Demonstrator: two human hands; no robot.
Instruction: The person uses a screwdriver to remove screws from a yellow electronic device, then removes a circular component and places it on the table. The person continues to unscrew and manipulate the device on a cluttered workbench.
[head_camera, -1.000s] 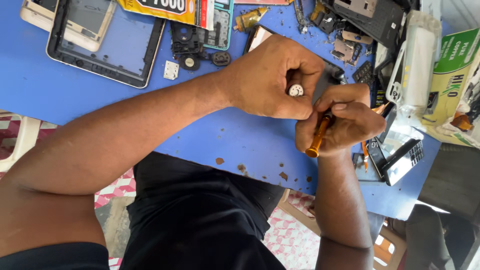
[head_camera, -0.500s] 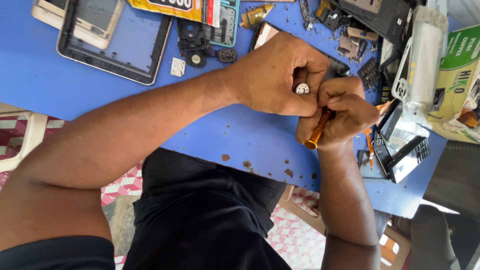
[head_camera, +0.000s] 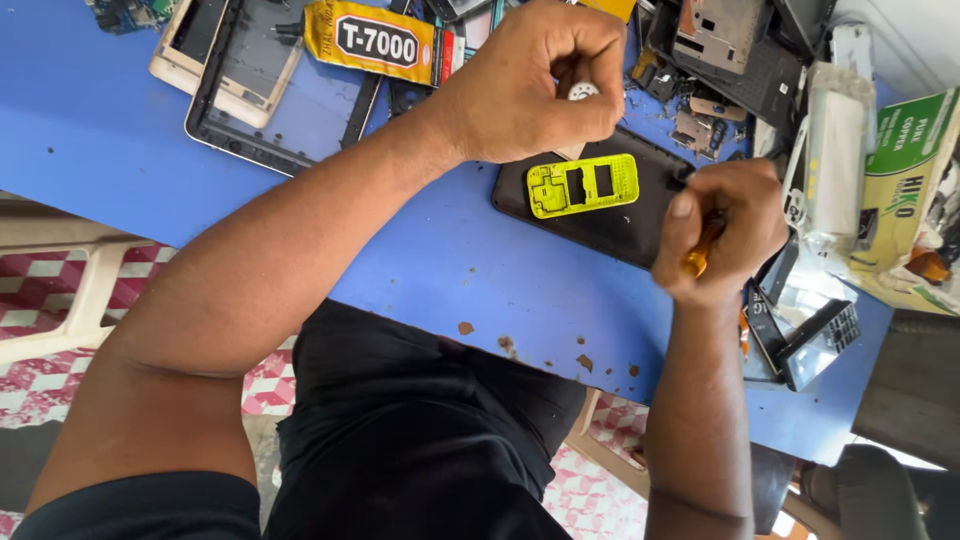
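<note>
Pinching a small white round piece (head_camera: 581, 91) between thumb and forefinger, left hand (head_camera: 530, 85) curled into a loose fist just above the dark panel (head_camera: 625, 222) on the blue table (head_camera: 450, 270). Gripped tight around an orange-handled screwdriver (head_camera: 700, 250), right hand (head_camera: 722, 232) sitting at the right end of the dark panel, tip hidden inside the fist, so cannot tell whether it meets anything. Lying flat on top of the dark panel, a yellow-green plate (head_camera: 583, 185) with two cut-out windows, touched by neither hand. Judging from that: phone already opened up, plate bare and exposed, white piece off and in the fingers; nothing closed back up yet, and no screws to be made out at this size. Crowded above and right of the dark panel: a heap of loose phone parts (head_camera: 720, 60), a green box (head_camera: 905, 175), a silvery shell (head_camera: 805, 325) close under the right wrist. Left of the dark panel, a yellow glue tube (head_camera: 372, 40) and an empty phone frame (head_camera: 250, 95), well apart. Open room only below and left of the dark panel, bare blue top running to the near edge, chipped in spots.
</note>
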